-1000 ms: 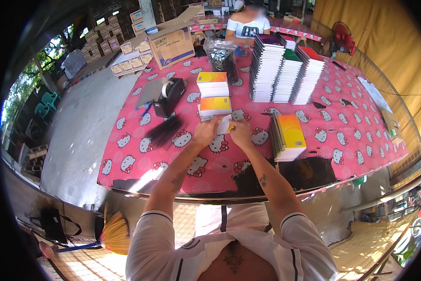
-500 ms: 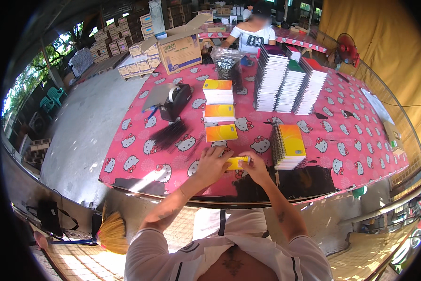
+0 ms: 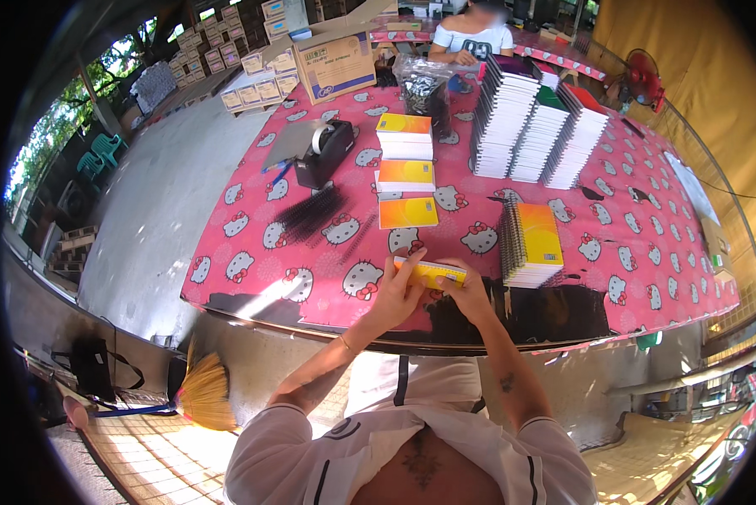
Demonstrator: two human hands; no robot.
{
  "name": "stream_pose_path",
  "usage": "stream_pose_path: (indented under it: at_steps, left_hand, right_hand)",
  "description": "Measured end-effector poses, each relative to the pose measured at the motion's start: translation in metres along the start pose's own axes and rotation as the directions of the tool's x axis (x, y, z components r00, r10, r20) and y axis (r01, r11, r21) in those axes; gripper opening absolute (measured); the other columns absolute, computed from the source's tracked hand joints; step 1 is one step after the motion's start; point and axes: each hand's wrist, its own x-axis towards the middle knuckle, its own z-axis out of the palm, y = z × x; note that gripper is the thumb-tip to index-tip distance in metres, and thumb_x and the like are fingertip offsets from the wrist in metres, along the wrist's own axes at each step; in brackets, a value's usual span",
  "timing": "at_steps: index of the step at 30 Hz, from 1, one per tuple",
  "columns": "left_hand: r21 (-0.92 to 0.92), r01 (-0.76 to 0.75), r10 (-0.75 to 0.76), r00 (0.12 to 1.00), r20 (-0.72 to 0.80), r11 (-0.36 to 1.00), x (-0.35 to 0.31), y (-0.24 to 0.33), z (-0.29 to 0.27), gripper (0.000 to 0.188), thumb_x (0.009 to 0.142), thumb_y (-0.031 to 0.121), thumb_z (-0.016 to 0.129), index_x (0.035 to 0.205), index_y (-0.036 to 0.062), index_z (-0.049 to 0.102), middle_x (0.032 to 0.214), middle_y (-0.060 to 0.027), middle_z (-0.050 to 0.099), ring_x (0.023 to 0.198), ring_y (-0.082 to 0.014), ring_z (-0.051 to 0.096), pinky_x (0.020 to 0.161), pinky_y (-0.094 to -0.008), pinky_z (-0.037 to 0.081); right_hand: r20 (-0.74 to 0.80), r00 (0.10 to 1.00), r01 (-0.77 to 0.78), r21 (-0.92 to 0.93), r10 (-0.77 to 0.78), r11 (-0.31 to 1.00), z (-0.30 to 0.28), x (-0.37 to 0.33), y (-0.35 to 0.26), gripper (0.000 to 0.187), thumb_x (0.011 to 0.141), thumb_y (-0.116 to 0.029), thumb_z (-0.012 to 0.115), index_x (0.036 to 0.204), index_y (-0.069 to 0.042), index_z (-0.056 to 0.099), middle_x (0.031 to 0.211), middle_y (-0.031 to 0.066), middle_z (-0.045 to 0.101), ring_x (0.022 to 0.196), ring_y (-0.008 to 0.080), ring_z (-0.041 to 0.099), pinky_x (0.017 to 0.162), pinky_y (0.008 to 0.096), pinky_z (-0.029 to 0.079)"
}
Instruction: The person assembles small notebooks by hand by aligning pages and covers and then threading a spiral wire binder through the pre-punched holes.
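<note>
Near the front of the table, a small yellow-orange notebook (image 3: 433,274) is held between both my hands, tilted. My left hand (image 3: 400,293) grips its left end, and my right hand (image 3: 469,296) grips the right end with the thumb on the cover. Just beyond lie three piles of like notebooks: a low one (image 3: 408,214), a middle one (image 3: 407,178) and a taller far one (image 3: 406,139). To the right stands a stack of coil-bound yellow notebooks (image 3: 536,240). Black binding coils (image 3: 309,215) lie in a bunch to the left.
A black tape dispenser (image 3: 326,156) stands left of the piles. Tall stacks of spiral notebooks (image 3: 506,118) rise at the back right, beside a clear plastic bag (image 3: 424,84) of dark items. An open cardboard box (image 3: 338,69) sits at the far left corner. A person (image 3: 472,38) is across the table.
My left fingers, spread flat before, now curl around the notebook's end. The notebook shows more of its cover. The whole view has shifted slightly.
</note>
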Motion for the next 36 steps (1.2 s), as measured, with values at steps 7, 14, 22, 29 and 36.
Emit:
stream_pose_path:
  at_steps: [7,14,22,29,36]
  left_hand:
    - [0.588,0.143,-0.050,0.984,-0.171,0.796,0.067,-0.110,-0.064,0.039,0.091,0.011,0.061,0.130,0.0060,0.057,0.107,-0.0225,0.063,0.093,-0.0423,0.062,0.083,-0.0515,0.052]
    - [0.132,0.067,-0.069,0.998,0.009,0.989,0.035,-0.019,-0.078,0.023,0.090,0.006,0.065,0.112,0.0033,0.070,0.090,-0.0131,0.067,0.068,-0.0226,0.066,0.060,-0.0341,0.051]
    - [0.002,0.045,-0.045,0.998,-0.032,0.999,0.017,-0.018,-0.061,0.015,0.090,0.010,0.073,0.102,0.0004,0.074,0.077,-0.0075,0.068,0.055,-0.0084,0.058,0.051,-0.0251,0.043]
    - [0.046,0.134,-0.137,0.987,0.085,0.990,0.023,-0.021,-0.065,0.016,0.095,0.014,0.069,0.099,-0.0006,0.073,0.071,-0.0084,0.069,0.054,-0.0095,0.057,0.050,-0.0279,0.044]
    - [0.085,0.105,-0.118,0.979,0.167,0.991,0.035,-0.032,-0.070,0.020,0.095,0.019,0.068,0.101,0.0002,0.071,0.076,-0.0109,0.069,0.062,-0.0188,0.065,0.058,-0.0332,0.049]
  right_hand:
    - [-0.025,1.000,-0.006,0.003,0.006,1.000,0.003,0.000,0.017,0.028,0.096,-0.009,0.064,0.123,0.000,0.067,0.108,0.0036,0.071,0.095,0.0069,0.062,0.083,0.0234,0.050]
    - [-0.041,0.999,-0.028,0.028,0.029,0.999,-0.005,-0.005,0.017,0.027,0.096,-0.008,0.064,0.122,0.002,0.066,0.107,0.0050,0.071,0.094,0.0080,0.063,0.082,0.0243,0.052]
    - [-0.004,0.997,-0.071,0.090,0.072,0.993,-0.005,-0.004,0.013,0.027,0.096,-0.007,0.064,0.121,0.003,0.065,0.105,0.0054,0.070,0.093,0.0083,0.063,0.081,0.0245,0.052]
    - [-0.027,0.999,-0.045,0.038,0.046,0.998,-0.006,-0.003,0.013,0.027,0.096,-0.009,0.065,0.121,0.002,0.066,0.105,0.0051,0.070,0.093,0.0081,0.062,0.082,0.0246,0.052]
    - [-0.004,0.999,-0.037,0.043,0.037,0.998,-0.005,-0.004,0.013,0.027,0.097,-0.009,0.064,0.121,0.002,0.065,0.106,0.0058,0.070,0.094,0.0086,0.063,0.083,0.0257,0.052]
